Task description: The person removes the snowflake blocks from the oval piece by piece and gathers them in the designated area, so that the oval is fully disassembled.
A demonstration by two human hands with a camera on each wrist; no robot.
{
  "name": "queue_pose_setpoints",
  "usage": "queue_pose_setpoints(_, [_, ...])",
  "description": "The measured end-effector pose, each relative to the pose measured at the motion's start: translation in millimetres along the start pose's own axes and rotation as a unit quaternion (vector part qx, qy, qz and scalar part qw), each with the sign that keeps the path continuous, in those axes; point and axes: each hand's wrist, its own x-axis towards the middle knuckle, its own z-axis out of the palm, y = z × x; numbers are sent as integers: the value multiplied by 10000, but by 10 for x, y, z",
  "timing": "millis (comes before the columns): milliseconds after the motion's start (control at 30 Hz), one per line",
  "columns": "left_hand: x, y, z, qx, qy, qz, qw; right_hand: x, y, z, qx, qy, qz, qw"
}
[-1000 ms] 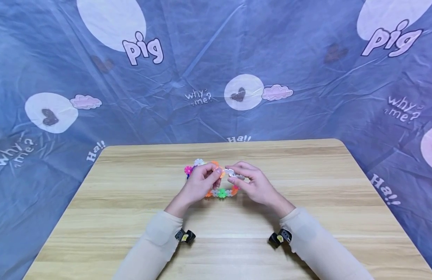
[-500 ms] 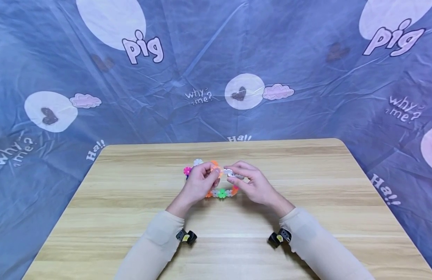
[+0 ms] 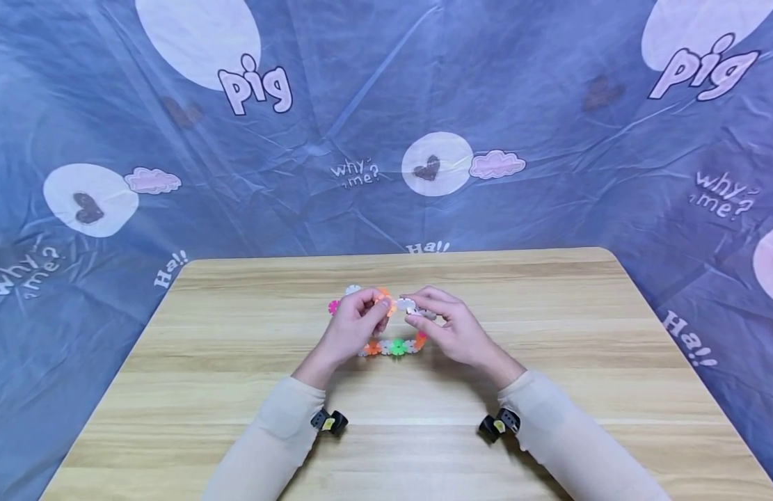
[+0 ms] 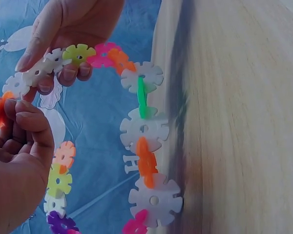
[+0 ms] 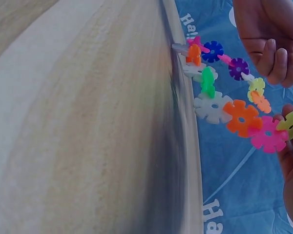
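A chain of colorful notched snowflake discs [image 4: 144, 127] curves in a loop between both hands. My left hand [image 3: 355, 323] pinches an orange snowflake disc [image 4: 4, 109] between thumb and curled fingers. Just right of it, my right hand [image 3: 451, 327] grips white snowflake discs [image 4: 36, 72], thumb on one side and fingers on the other. Whether the orange and white discs are joined is hard to tell. A green disc [image 3: 396, 346] marks the near side of the loop. Pink [image 5: 268, 134] and yellow-green discs [image 5: 292, 123] sit by the right hand. Fingers hide part of the chain.
The wooden table [image 3: 386, 431] stretches beneath both forearms. A blue printed cloth [image 3: 336, 83] hangs behind its far edge. Small black devices [image 3: 500, 424] are worn at the wrists.
Both hands keep their hold and stay nearly in place. The pinched orange disc and the white discs have shifted slightly left and away from the person.
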Motion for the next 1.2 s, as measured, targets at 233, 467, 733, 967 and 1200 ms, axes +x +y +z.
queue_pose_setpoints(233, [-9,-23,-22,216,147,15,9997,-2,19,-3,-54,89,-96,9999])
queue_pose_setpoints(467, [-34,-17,-83,377,250,-55,9990,-6,6,-24,-109,84,-12,9999])
queue_pose_setpoints(733, [-113,13,-200,650,348,-218,9970,-5,8,-41,-90,103,8,9999])
queue_pose_setpoints(967, [-143,27,-324,695,852,-395,9931,13,-3,-65,-75,113,60,9999])
queue_pose_setpoints(1200, [-192,-7,-480,704,1409,-591,9857,8,-3,-59,-74,89,150,9998])
